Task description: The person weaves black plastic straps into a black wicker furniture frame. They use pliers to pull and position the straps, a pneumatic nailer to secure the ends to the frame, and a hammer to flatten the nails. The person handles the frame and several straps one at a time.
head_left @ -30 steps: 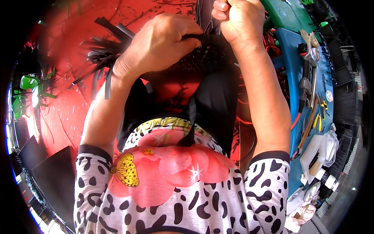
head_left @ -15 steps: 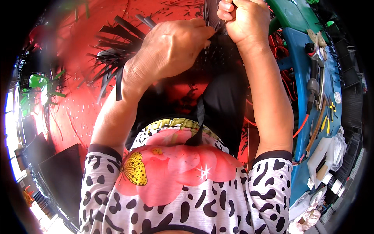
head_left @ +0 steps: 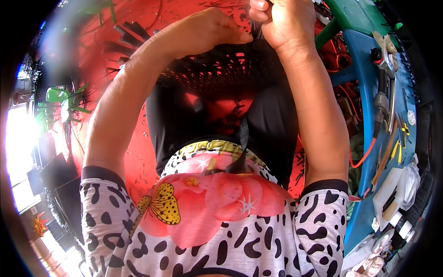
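Note:
A black woven lattice of flat strips stands in front of my knees, with red showing through its holes. Loose black strip ends fan out at its far left, partly behind my left forearm. My left hand is closed at the lattice's upper edge, its fingertips pressed together; what they pinch, if anything, is hidden. Just right of it, my right hand is curled round a dark strip, its upper part cut off by the picture's top edge.
Along my right runs a blue bench bearing a hand tool with a red cord, yellow-handled tools and a clear plastic bag. Beyond it sits a green stool. A small green stool stands left on the red floor.
My left hand has moved up and left, its forearm swinging outward. More of the lattice now shows below the hands. The whole view has shifted slightly.

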Tool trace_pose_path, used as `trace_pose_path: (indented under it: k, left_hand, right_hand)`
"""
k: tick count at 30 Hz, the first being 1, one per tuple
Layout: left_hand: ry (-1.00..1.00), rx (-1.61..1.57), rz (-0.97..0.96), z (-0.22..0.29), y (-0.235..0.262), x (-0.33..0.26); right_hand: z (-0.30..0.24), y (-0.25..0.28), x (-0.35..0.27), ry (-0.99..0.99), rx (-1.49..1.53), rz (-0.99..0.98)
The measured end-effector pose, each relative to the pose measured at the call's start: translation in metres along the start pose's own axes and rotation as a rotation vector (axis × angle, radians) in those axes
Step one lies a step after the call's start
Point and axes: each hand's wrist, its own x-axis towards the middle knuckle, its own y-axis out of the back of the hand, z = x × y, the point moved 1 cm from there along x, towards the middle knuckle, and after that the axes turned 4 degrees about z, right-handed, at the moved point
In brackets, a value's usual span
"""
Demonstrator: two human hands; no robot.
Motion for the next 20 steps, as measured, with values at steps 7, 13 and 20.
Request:
trace_pose_path:
  k: [7,13,20]
  left_hand:
    - [-0.074,0.16,-0.043,0.011,0.006,-0.002]
    - [-0.178,-0.25,0.433,0.007,-0.01,-0.007]
    - [-0.536,-0.595,0.661,-0.032,-0.006,-0.007]
  right_hand:
    - [0.0,0.001,0.002,-0.015,0.021,-0.001]
    - [0.001,0.001,0.004,0.0,-0.118,0.033]
    - [-0.003,-0.002,0.011,0.199,-0.707,-0.078]
